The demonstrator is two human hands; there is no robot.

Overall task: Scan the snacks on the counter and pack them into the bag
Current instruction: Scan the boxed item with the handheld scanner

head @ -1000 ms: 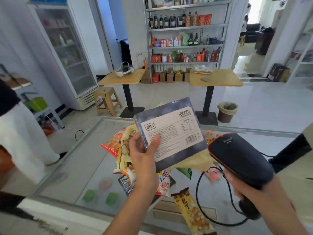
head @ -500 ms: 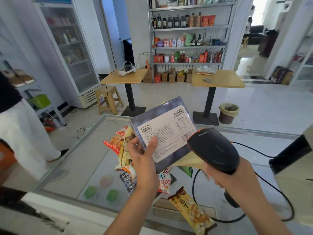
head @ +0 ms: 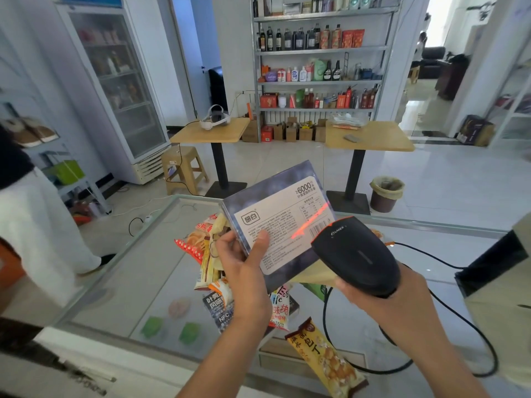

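1. Your left hand (head: 244, 271) grips a flat grey box (head: 275, 225) by its near left corner, label side up, raised above the glass counter (head: 120, 282).
2. Your right hand (head: 382, 297) is wrapped around a black scanner (head: 356, 254), just right of the box; a red beam crosses the barcode.
3. Snack packets (head: 207, 251) lie piled on the counter under the box, a yellow one (head: 324, 357) nearest you.

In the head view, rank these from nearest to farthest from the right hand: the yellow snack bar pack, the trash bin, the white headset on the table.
From the right hand, holding the scanner:
1. Yellow snack bar pack, on the glass counter just below and left of that hand.
2. Trash bin, on the floor beyond the counter, up and right.
3. White headset, on the far left wooden table.
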